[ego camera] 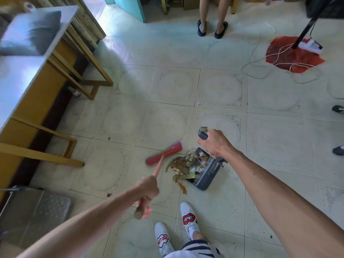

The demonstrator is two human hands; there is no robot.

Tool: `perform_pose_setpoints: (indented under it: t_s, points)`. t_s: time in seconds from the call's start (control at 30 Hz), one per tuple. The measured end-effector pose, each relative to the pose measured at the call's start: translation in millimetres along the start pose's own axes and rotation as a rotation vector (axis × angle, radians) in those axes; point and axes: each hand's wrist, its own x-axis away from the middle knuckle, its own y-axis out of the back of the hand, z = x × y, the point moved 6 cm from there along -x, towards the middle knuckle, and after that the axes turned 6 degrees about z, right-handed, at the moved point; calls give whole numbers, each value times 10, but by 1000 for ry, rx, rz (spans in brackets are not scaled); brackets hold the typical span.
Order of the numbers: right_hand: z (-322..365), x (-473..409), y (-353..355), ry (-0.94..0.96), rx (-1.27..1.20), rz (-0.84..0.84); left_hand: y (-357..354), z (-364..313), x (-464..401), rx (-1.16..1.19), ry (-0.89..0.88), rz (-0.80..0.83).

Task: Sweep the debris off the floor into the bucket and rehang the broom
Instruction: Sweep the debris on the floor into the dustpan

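My left hand (148, 187) grips the pink handle of a red broom whose head (164, 152) rests on the tiled floor just left of the debris. The debris (186, 165) is a pile of brown leaves and scraps lying half on the floor and half in the mouth of a dark blue dustpan (206, 175). My right hand (214, 143) is closed around the dustpan's upright dark handle, above the pan. A few scraps (183, 188) lie just outside the pan's front edge. No bucket is in sight.
A wooden table (37, 101) with yellow legs stands at the left. A person's legs in dark sandals (212, 28) are at the top. A red bag with cables, a power strip and a black stand (294, 54) lies upper right. My white shoes (188, 218) are below the pan.
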Motion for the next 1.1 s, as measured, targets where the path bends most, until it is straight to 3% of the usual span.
perform_pose_setpoints:
  t_s: [0.13, 0.23, 0.47, 0.63, 0.8, 0.97, 1.1]
  points:
    - [-41, 29, -37, -10, -16, 15, -261, -109, 56, 415, 49, 142]
    - [-36, 50, -79, -23, -63, 56, -98, 5, 231, 609, -27, 188]
    - [-74, 216, -59, -62, -62, 12, 706, 290, 384, 525, -51, 248]
    - [-96, 387, -105, -96, -22, 35, 900, 611, 537, 364, 17, 171]
    - [-146, 604, -166, -132, -120, 1, 249, 780, 726, 717, -22, 317]
    - [-200, 775, -234, -194, -213, -75, -324, 885, 547, 929, -22, 355]
    - [-136, 813, -334, -210, -202, -109, -305, 796, 493, 934, -87, 289]
